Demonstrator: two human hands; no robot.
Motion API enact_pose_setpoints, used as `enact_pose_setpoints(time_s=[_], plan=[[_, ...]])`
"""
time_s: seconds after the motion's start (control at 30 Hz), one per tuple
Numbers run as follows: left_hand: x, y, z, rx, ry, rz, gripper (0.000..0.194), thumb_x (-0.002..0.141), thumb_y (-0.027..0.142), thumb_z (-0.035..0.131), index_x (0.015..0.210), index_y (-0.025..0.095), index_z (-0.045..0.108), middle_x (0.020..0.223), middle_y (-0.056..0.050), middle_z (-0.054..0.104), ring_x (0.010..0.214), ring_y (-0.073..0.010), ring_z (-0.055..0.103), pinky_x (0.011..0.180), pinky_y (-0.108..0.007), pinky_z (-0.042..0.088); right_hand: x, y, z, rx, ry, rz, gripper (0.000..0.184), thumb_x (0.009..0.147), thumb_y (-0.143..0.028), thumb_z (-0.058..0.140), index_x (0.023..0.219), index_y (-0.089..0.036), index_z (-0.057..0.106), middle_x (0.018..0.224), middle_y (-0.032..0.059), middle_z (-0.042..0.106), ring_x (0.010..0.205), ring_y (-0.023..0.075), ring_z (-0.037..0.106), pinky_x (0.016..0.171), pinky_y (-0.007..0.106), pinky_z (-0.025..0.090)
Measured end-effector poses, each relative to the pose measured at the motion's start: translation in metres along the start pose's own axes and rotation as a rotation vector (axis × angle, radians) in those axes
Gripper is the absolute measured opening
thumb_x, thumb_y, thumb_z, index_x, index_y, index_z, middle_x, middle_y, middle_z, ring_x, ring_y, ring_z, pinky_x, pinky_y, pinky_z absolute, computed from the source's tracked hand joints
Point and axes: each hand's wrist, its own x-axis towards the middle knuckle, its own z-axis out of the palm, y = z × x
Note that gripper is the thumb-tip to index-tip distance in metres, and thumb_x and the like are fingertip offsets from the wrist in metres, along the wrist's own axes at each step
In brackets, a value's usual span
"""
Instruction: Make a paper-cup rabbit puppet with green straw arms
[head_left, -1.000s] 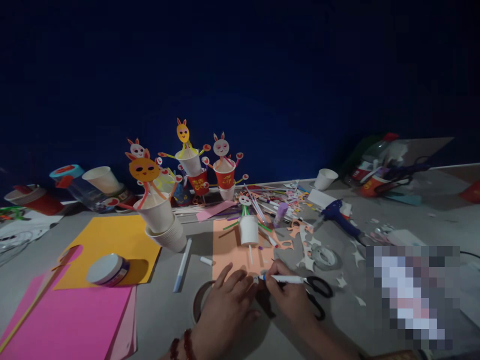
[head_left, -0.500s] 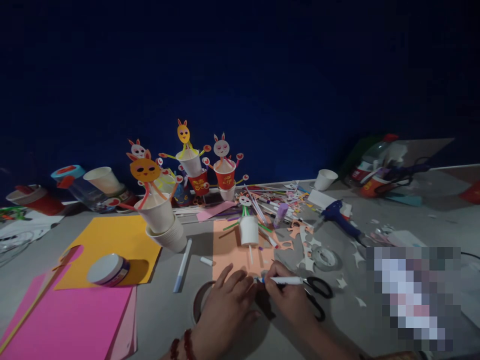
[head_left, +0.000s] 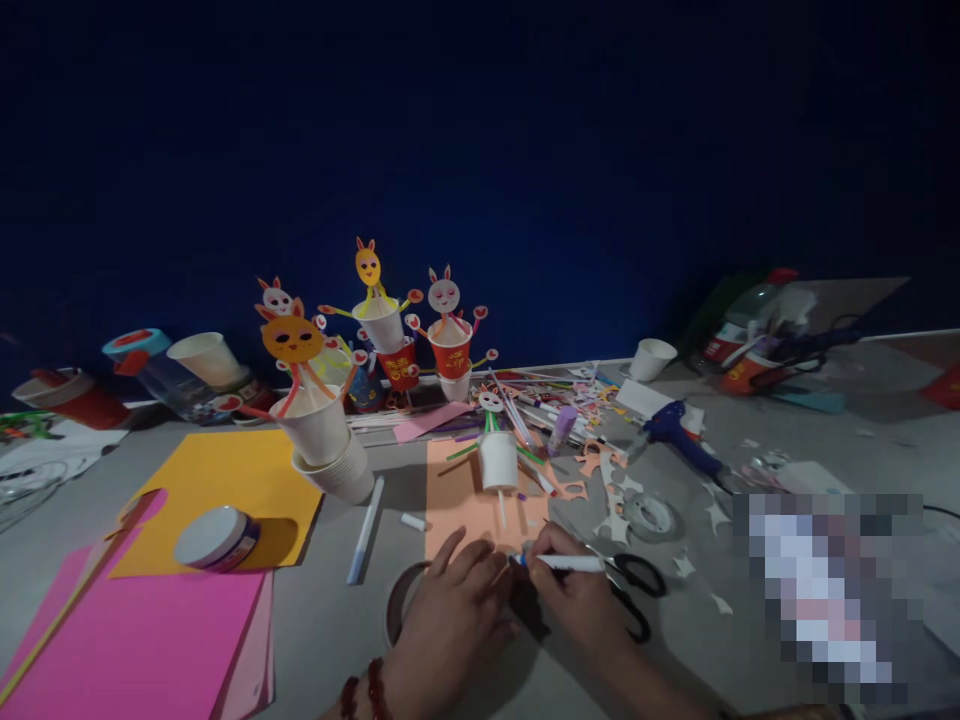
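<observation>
My right hand [head_left: 574,590] is closed around a white marker [head_left: 571,563], its blue tip end pointing left toward my other hand. My left hand [head_left: 457,610] rests beside that tip, back upward, with bent fingers and a red bead bracelet at the wrist. What lies under its index finger and thumb is hidden. Just beyond both hands is a peach paper sheet [head_left: 457,500]. On it lies a white paper-cup puppet [head_left: 498,462] with a small rabbit face, green straw arms and a stick. Black-handled scissors [head_left: 637,575] lie right of my right hand.
A roll of tape [head_left: 409,600] sits partly under my left hand. Further left are a capped marker [head_left: 366,530], a white-lidded jar [head_left: 216,540] and coloured paper [head_left: 142,640]. Cup puppets [head_left: 307,420] stand behind. A blue glue gun [head_left: 682,435] and clear tape [head_left: 649,515] lie right.
The marker and my right hand have shifted very slightly. My left thumb has drawn in a little. Everything else on the table looks the same.
</observation>
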Motion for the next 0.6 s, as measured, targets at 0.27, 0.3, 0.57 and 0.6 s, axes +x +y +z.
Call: enact_pose_setpoints(time_s=[0.27, 0.3, 0.57, 0.6], plan=[[-0.0010, -0.0021, 0.0070, 0.007, 0.044, 0.002, 0.048, 0.094, 0.056, 0.053, 0.128, 0.023, 0.059, 0.127, -0.001, 0.070, 0.126, -0.0232, 0.055, 0.118, -0.043, 0.024, -0.0017, 0.0006, -0.0004, -0.018, -0.027, 0.010, 0.015, 0.084, -0.023, 0.050, 0.069, -0.024, 0.049, 0.063, -0.0034, 0.053, 0.061, 0.0180, 0.054, 0.059, 0.028, 0.040], [-0.0008, -0.0019, 0.0060, 0.014, 0.040, 0.006, 0.049, 0.094, 0.056, 0.051, 0.129, 0.023, 0.059, 0.128, -0.002, 0.070, 0.126, -0.0233, 0.054, 0.118, -0.043, 0.025, -0.0017, 0.0002, -0.0005, -0.021, -0.029, 0.012, 0.015, 0.084, -0.023, 0.050, 0.069, -0.024, 0.049, 0.063, -0.0034, 0.054, 0.061, 0.0181, 0.055, 0.059, 0.028, 0.040], [-0.0005, -0.0012, 0.0044, 0.012, 0.042, -0.001, 0.050, 0.093, 0.057, 0.053, 0.129, 0.022, 0.060, 0.127, -0.002, 0.071, 0.127, -0.0238, 0.055, 0.118, -0.044, 0.026, -0.0003, -0.0005, -0.0003, -0.043, -0.040, 0.009, 0.017, 0.084, -0.024, 0.050, 0.067, -0.025, 0.047, 0.061, -0.0039, 0.053, 0.059, 0.0172, 0.053, 0.058, 0.027, 0.039], [-0.0007, -0.0017, 0.0053, 0.011, 0.045, 0.003, 0.050, 0.094, 0.057, 0.052, 0.128, 0.022, 0.060, 0.127, -0.002, 0.071, 0.127, -0.0241, 0.054, 0.118, -0.044, 0.026, -0.0005, -0.0002, -0.0003, -0.044, -0.042, 0.006, 0.018, 0.084, -0.024, 0.050, 0.067, -0.025, 0.047, 0.061, -0.0039, 0.053, 0.059, 0.0172, 0.053, 0.057, 0.027, 0.038]])
